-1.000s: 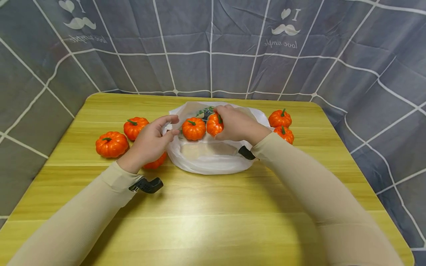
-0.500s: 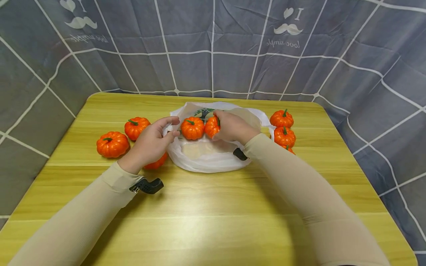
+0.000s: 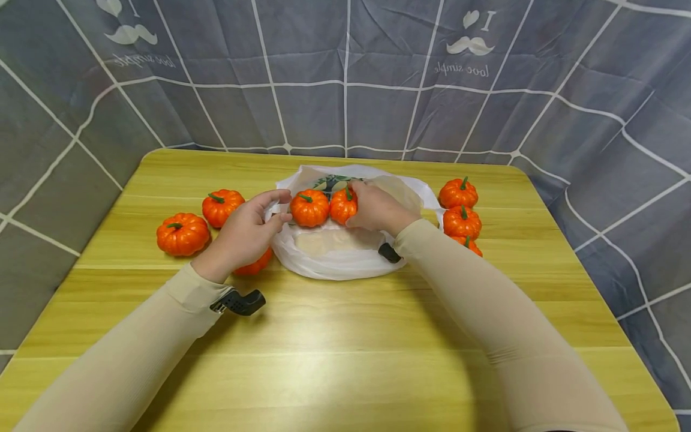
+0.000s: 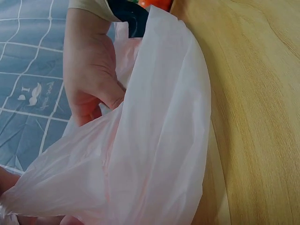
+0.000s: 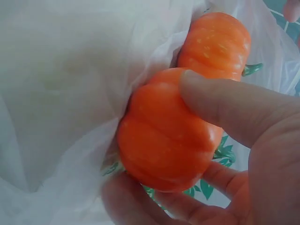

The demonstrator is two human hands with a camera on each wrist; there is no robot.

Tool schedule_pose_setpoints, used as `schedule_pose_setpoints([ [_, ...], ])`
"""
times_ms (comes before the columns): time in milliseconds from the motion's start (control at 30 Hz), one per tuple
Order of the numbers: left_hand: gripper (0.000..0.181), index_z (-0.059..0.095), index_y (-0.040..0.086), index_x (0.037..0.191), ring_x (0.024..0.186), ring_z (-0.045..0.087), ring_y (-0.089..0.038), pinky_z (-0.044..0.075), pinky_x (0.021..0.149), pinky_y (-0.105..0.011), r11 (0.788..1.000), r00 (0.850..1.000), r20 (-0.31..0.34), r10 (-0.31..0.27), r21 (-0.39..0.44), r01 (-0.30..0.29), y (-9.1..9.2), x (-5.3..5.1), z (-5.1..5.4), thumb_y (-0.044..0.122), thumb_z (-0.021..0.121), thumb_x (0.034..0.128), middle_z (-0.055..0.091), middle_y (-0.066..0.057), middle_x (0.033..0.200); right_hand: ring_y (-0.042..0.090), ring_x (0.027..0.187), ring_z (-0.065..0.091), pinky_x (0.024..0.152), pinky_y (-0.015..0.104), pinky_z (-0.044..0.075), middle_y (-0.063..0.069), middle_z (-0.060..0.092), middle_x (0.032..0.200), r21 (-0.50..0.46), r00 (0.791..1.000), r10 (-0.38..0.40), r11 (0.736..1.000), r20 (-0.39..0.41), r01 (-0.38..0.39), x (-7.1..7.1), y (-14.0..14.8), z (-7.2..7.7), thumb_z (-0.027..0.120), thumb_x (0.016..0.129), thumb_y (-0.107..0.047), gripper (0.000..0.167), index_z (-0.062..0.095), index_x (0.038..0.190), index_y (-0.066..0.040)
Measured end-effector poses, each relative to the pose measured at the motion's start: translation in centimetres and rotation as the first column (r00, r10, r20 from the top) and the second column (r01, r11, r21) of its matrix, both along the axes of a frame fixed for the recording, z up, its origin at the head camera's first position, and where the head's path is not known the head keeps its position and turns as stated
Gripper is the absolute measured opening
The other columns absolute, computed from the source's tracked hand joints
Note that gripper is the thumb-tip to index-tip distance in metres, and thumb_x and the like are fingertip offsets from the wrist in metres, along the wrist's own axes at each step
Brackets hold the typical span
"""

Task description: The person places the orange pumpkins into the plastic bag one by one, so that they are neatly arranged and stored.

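Observation:
A white plastic bag (image 3: pixel 340 269) lies on the table with its mouth spread wide and a green print inside. My left hand (image 3: pixel 243 231) pinches its left rim; in the left wrist view, the gathered film (image 4: pixel 65 187) is stretched from those fingers. My right hand (image 3: pixel 379 208) reaches inside the bag and grips a small orange pumpkin (image 3: pixel 343 207) with a green stem. In the right wrist view the thumb lies over this pumpkin (image 5: pixel 164 131) and the fingers curl beneath it. Touching or nearly touching it, a second pumpkin (image 3: pixel 309 209) sits in the bag.
Left of the bag are two pumpkins (image 3: pixel 182 234) (image 3: pixel 222 207), and another pumpkin (image 3: pixel 255 263) is partly behind my left wrist. On the right, several pumpkins (image 3: pixel 461 222) stand in a row, the nearest partly covered by my sleeve. A grey checked curtain (image 3: pixel 345 78) surrounds the wooden table (image 3: pixel 324 348).
My right hand has moved slightly left and down with the pumpkin, close against the other one, which has shifted a little left. The left hand has stayed in place.

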State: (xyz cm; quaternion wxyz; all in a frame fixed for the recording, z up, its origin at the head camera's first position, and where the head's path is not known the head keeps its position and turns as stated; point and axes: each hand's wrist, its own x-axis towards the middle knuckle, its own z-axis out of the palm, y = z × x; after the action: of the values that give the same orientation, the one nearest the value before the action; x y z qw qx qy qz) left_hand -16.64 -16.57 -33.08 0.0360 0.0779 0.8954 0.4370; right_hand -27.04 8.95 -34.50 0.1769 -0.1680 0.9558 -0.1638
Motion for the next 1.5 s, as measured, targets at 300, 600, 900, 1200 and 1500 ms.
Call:
schedule_pose_setpoints([
  [300,0.051,0.051,0.011,0.155,0.132,0.053,-0.031,0.048,0.082,-0.032,1.0,1.0,0.002,0.0,0.004,0.0,-0.02,-0.06,-0.1,0.024,0.062,0.107,0.057,-0.008,0.154,0.033,0.146,0.048,0.125,0.044,0.037,0.018,0.046,0.162,-0.005,1.0,0.012,1.0,0.001,-0.012,-0.03,0.11,-0.58,0.083,0.09,-0.034,0.097,0.028,0.166,-0.009],
  [600,0.051,0.051,0.011,0.155,0.121,0.055,-0.029,0.046,0.071,-0.029,1.0,1.0,0.007,0.0,0.004,0.0,-0.01,-0.08,-0.05,0.024,0.061,0.1072,0.057,-0.007,0.154,0.033,0.145,0.049,0.124,0.044,0.038,0.019,0.041,0.165,-0.02,0.998,0.049,0.999,0.043,-0.048,-0.39,0.66,-0.87,0.078,0.083,-0.016,0.106,0.015,0.168,-0.007],
  [900,0.051,0.05,0.01,0.156,0.146,0.047,-0.03,0.052,0.104,-0.043,1.0,1.0,0.015,-0.003,0.019,0.002,0.06,-0.04,-0.07,0.023,0.06,0.1078,0.055,-0.007,0.156,0.036,0.149,0.045,0.126,0.047,0.036,0.019,0.039,0.167,0.013,0.998,0.04,0.999,0.058,-0.041,-0.01,0.69,-0.47,0.077,0.092,-0.028,0.101,0.015,0.169,-0.007],
  [1200,0.048,0.05,0.013,0.155,0.107,0.059,-0.028,0.041,0.06,-0.027,1.0,1.0,0.025,-0.003,0.011,0.003,0.08,-0.01,0.07,0.022,0.057,0.1083,0.056,-0.006,0.156,0.035,0.15,0.044,0.126,0.048,0.034,0.017,0.038,0.168,0.019,0.998,0.019,1.0,0.066,-0.02,-0.17,0.77,-0.62,0.077,0.094,-0.032,0.1,0.016,0.169,-0.01],
  [1500,0.048,0.051,0.014,0.155,0.079,0.046,-0.025,0.039,0.058,-0.028,1.0,1.0,0.019,0.0,0.014,0.0,0.13,-0.05,0.05,0.023,0.058,0.108,0.056,-0.005,0.154,0.035,0.149,0.045,0.126,0.048,0.035,0.016,0.039,0.168,0.017,0.998,0.011,1.0,0.068,-0.013,-0.04,0.77,-0.58,0.077,0.094,-0.033,0.098,0.017,0.169,-0.01],
])
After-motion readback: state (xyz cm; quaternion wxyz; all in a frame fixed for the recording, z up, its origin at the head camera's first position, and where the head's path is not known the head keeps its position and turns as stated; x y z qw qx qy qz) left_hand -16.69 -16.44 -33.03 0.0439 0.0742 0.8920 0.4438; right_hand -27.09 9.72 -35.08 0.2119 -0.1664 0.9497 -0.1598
